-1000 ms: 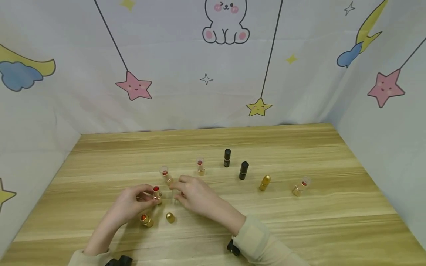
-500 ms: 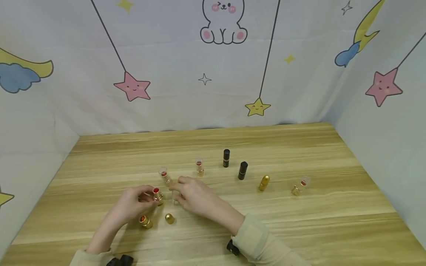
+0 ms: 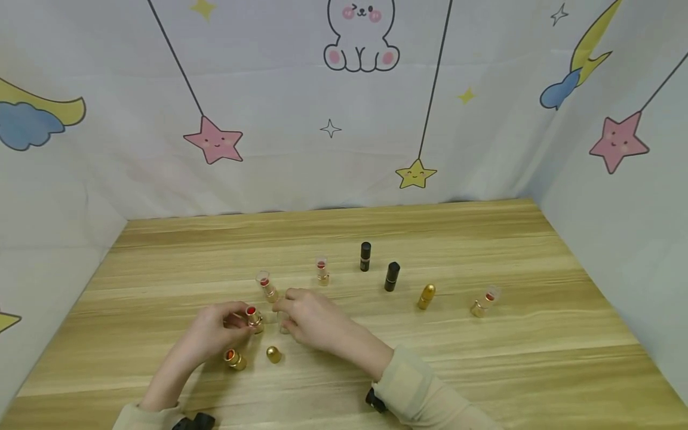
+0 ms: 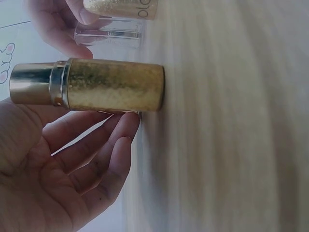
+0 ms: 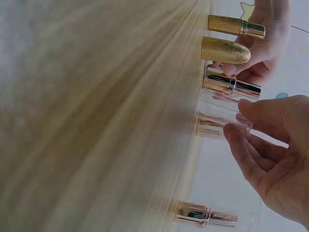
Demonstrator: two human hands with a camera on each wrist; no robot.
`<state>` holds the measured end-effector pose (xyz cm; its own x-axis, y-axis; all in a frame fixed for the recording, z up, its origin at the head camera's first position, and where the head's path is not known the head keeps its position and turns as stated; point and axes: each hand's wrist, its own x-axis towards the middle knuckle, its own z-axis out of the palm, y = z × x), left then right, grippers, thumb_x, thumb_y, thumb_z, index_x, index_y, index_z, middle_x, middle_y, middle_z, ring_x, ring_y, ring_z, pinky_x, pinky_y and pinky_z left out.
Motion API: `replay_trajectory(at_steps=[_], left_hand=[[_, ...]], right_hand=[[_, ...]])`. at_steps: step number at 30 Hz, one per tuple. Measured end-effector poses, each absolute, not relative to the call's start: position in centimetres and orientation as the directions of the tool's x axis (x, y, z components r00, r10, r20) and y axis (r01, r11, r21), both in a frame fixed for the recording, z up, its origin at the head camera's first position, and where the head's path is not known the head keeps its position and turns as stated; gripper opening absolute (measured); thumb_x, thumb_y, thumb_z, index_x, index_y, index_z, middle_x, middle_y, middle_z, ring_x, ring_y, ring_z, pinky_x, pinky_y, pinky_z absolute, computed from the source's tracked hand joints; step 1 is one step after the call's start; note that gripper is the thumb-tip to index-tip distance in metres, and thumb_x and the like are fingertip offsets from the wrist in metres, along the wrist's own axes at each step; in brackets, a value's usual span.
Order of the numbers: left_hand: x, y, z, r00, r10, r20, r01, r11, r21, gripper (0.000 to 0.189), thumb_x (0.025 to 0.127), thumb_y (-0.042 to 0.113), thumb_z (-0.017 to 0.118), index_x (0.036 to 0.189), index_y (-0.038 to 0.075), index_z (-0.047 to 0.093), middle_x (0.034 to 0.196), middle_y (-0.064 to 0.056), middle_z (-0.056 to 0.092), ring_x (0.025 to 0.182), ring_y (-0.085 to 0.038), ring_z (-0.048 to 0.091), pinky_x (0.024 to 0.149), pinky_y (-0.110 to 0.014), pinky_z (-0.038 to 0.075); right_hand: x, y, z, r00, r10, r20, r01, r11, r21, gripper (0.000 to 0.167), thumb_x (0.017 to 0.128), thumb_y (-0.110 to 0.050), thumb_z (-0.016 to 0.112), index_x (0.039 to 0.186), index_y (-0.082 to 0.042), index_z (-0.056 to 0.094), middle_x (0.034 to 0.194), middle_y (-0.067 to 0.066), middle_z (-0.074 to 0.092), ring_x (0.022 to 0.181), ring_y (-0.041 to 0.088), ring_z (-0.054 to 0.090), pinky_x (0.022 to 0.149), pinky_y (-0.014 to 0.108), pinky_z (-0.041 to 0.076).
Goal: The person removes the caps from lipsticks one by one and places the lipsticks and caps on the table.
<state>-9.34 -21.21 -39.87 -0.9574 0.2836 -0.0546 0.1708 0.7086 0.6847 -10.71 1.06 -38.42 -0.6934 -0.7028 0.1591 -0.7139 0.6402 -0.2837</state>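
At the left of the table in the head view, my left hand (image 3: 214, 325) holds an uncapped red lipstick (image 3: 254, 321) upright between thumb and fingers. My right hand (image 3: 317, 319), just to its right, pinches a clear lipstick cap (image 5: 219, 104) low over the table, apart from that lipstick. Nearest me stands an uncapped gold lipstick (image 3: 235, 359), large in the left wrist view in front of the left hand. Its rounded gold cap (image 3: 273, 354) stands separately beside it. Behind the hands is a clear-capped lipstick (image 3: 267, 286), partly hidden by the clear cap in the right wrist view.
Further right, a clear-capped lipstick (image 3: 322, 272), two black lipsticks (image 3: 365, 257), a gold bullet-shaped lipstick (image 3: 427, 297) and another clear-capped lipstick (image 3: 485, 301) stand in an arc on the wooden table (image 3: 510, 364). A printed white cloth (image 3: 295, 179) encloses the back and sides.
The head view has shifted very slightly. Both hands keep their hold on the lipstick and the clear cap, nearly still.
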Motion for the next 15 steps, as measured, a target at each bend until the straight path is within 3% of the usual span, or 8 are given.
replay_trajectory(at_steps=[15], left_hand=[[-9.31, -21.18, -39.90, -0.956, 0.287, -0.061, 0.163, 0.691, 0.704, 0.028, 0.077, 0.008, 0.076, 0.104, 0.002, 0.069, 0.087, -0.007, 0.071, 0.077, -0.012, 0.064, 0.065, -0.021, 0.050]], right_hand=[[-10.52, 0.72, -38.44, -0.684, -0.714, 0.149, -0.723, 0.637, -0.267, 0.029, 0.089, -0.019, 0.066, 0.119, -0.014, 0.067, 0.102, -0.002, 0.065, 0.080, 0.004, 0.058, 0.069, 0.011, 0.045]])
